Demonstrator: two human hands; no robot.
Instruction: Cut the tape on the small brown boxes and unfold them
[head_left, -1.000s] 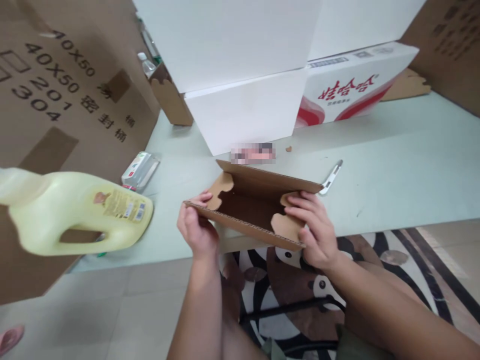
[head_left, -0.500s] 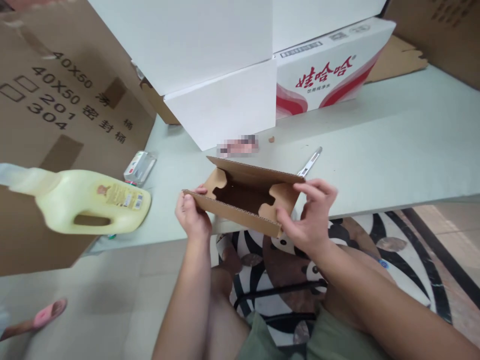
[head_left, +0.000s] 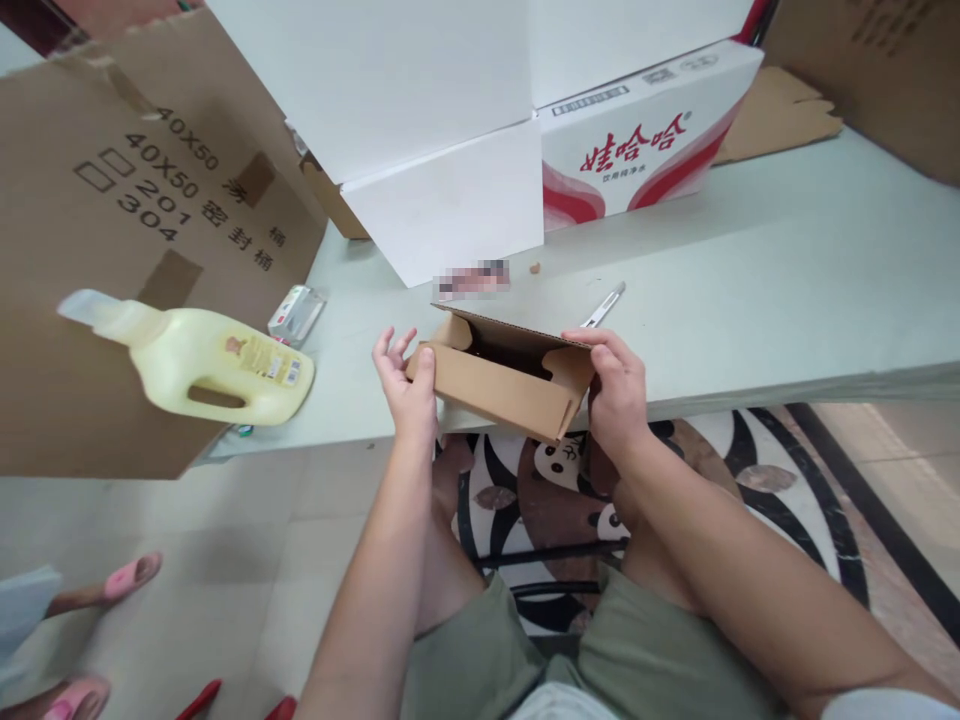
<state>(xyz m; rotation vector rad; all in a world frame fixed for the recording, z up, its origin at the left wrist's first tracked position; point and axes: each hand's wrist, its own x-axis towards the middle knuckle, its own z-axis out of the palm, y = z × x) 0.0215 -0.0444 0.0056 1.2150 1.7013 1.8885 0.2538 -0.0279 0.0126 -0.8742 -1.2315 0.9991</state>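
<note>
A small brown cardboard box is held tilted at the table's front edge, its top open and a back flap standing up. Side tabs curve inward at both ends, and the inside is dark. My left hand holds the left end, thumb pressed on the front panel while a couple of fingers lift away behind. Around the right end, my right hand is closed, fingers along the flap's upper corner; part of its grip is hidden. Just beyond the box lies a utility knife on the table.
On the left a pale yellow jug lies before a big carton, near a small clear pack. White boxes and a red-printed carton stand behind on the table. Someone's pink slippers show on the floor.
The box has tipped so that its front panel faces me more. My right hand's spread fingers have closed round the right end; my left fingers have lifted. The view has shifted slightly.
</note>
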